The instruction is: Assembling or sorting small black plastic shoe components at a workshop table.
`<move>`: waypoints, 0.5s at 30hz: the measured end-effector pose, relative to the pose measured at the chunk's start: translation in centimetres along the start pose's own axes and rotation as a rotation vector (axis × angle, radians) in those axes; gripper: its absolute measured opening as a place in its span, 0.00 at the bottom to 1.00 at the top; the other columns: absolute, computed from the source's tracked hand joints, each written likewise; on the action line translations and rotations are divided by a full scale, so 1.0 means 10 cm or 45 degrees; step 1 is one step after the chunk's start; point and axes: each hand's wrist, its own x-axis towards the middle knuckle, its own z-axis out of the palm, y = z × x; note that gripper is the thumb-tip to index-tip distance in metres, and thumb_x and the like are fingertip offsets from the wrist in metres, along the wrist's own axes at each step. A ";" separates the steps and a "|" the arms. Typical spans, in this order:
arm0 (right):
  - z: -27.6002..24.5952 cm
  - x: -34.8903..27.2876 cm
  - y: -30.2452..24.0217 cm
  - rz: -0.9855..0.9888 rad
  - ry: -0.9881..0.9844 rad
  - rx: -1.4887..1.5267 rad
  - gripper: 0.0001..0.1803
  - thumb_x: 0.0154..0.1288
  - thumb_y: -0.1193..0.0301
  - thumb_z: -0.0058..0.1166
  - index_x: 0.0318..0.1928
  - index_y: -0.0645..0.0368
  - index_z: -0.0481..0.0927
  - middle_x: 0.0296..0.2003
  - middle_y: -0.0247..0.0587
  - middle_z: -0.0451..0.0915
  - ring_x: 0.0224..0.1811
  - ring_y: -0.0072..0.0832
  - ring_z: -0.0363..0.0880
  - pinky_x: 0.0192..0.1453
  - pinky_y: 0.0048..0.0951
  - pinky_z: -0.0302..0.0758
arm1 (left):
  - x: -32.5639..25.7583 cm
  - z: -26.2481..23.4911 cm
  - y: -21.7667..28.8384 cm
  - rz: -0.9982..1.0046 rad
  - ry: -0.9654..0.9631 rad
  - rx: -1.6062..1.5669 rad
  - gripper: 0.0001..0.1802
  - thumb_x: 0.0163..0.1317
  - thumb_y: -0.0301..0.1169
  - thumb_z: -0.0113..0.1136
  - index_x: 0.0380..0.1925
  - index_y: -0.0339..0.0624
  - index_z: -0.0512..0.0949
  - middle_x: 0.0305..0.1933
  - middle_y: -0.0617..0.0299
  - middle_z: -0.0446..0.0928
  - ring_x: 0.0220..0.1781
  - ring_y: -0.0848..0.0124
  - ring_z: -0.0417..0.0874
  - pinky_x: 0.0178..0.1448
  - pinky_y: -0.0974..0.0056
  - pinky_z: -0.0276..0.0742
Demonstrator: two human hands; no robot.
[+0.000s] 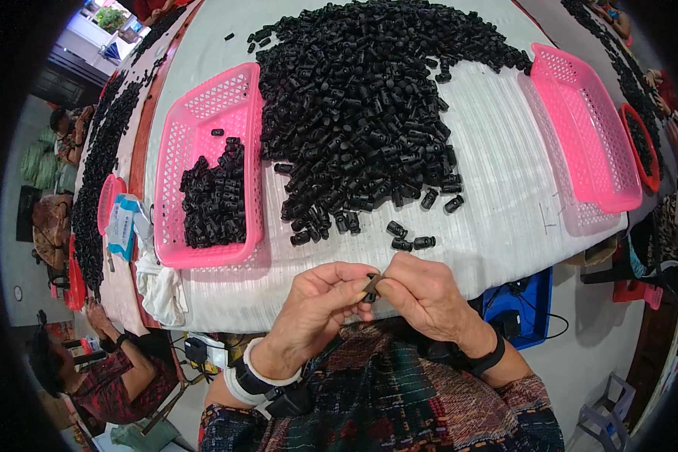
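Observation:
My left hand (318, 305) is closed in a pinch on a small black plastic cord lock (370, 295), just in front of the table's near edge. Against it my right hand (428, 296) is closed too, its thumb and forefinger holding a short, flat grey-brown strip (375, 284) that touches the cord lock. The fingers partly cover both pieces. Beyond my hands, a few loose cord locks (401, 244) lie on the white table covering. Behind them spreads a big heap of the same black cord locks (346, 113).
A pink basket (252, 188) at left holds more cord locks. Another pink basket (591, 151) stands tilted at right. White cloth (162, 290) and a blue-white packet (122, 226) lie on the left. A blue crate (539, 301) sits below the table. Other people work around.

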 end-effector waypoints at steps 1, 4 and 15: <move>0.00 0.00 0.00 0.027 -0.024 0.013 0.09 0.63 0.70 0.47 0.29 0.63 0.74 0.21 0.41 0.68 0.20 0.34 0.69 0.22 0.31 0.65 | 0.02 -0.01 0.00 0.011 0.007 0.004 0.11 0.58 0.24 0.55 0.40 0.31 0.74 0.34 0.57 0.77 0.31 0.74 0.77 0.36 0.69 0.77; 0.00 0.02 0.01 0.013 -0.040 0.166 0.08 0.63 0.73 0.45 0.30 0.63 0.74 0.22 0.42 0.69 0.21 0.34 0.69 0.23 0.31 0.66 | 0.08 0.00 0.01 0.016 -0.008 -0.010 0.11 0.58 0.24 0.55 0.41 0.31 0.74 0.34 0.56 0.77 0.31 0.73 0.77 0.36 0.69 0.77; 0.09 0.01 -0.17 -0.590 0.404 -0.518 0.20 0.42 0.71 0.63 0.39 0.66 0.77 0.26 0.42 0.71 0.21 0.34 0.70 0.21 0.29 0.65 | 0.04 -0.02 -0.07 -0.019 -0.159 -0.269 0.13 0.61 0.27 0.51 0.43 0.31 0.72 0.38 0.55 0.76 0.33 0.70 0.80 0.40 0.68 0.78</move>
